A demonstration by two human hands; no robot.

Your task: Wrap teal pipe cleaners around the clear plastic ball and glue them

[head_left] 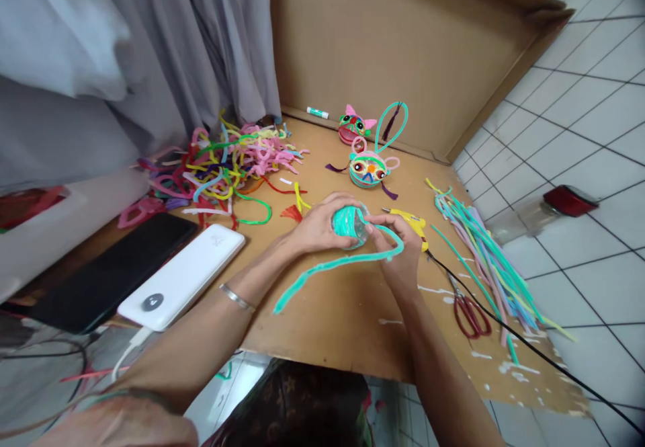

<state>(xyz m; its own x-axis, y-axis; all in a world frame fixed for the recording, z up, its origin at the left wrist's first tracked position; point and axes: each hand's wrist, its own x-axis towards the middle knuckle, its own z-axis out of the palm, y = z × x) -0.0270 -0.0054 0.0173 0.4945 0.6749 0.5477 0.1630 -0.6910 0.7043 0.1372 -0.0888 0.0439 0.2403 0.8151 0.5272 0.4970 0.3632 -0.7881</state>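
My left hand (pixel 322 224) is closed around a small clear rounded container (pixel 361 226) partly wrapped in teal pipe cleaner (pixel 345 222). At the container's right side, the thumb and fingers of my right hand (pixel 396 238) pinch the same fuzzy strand. From there its loose length loops right and runs back to the lower left, above the table. Beyond my hands stand a teal animal-head ornament (pixel 367 170) with pink ears and a loop handle, and a smaller red and green one (pixel 354 126). A yellow glue gun (pixel 409 220) lies just behind my right hand.
Tangled coloured pipe cleaners (pixel 232 165) are heaped left; straight ones (pixel 484 252) lie right, near red-handled scissors (pixel 468 312). A white power bank (pixel 184 275) and black phone (pixel 111 272) lie left. A black cord (pixel 484 306) crosses the right side. Cardboard (pixel 393 50) stands behind.
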